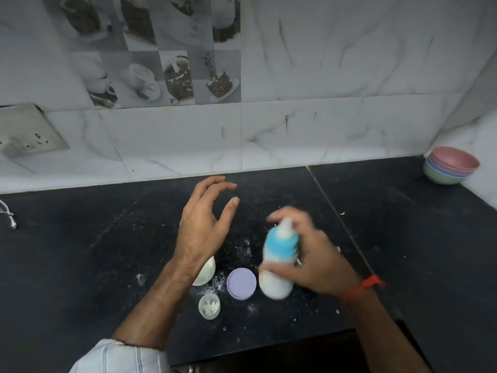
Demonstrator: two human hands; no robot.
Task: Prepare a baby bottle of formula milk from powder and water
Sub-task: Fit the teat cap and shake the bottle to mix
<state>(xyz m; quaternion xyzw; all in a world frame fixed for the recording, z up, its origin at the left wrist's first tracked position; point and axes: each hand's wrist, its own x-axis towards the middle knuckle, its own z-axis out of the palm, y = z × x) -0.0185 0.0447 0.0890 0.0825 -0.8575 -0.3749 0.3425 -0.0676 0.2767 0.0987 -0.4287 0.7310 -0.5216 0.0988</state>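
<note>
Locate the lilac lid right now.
Head view, lower centre: the lilac lid lies flat on the black counter, just left of the baby bottle held in the right hand.

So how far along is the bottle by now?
Nearly done. The baby bottle looks white with milk, its blue collar and teat on. The right hand grips it, blurred, likely shaking. The left hand is open. Spilled powder and the purple lid remain on the counter.

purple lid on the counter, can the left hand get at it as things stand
Probably yes. The purple lid lies uncovered on the counter, just right of the left forearm. The left hand is open and empty; the right hand holds the bottle beside the lid, not over it.
</note>
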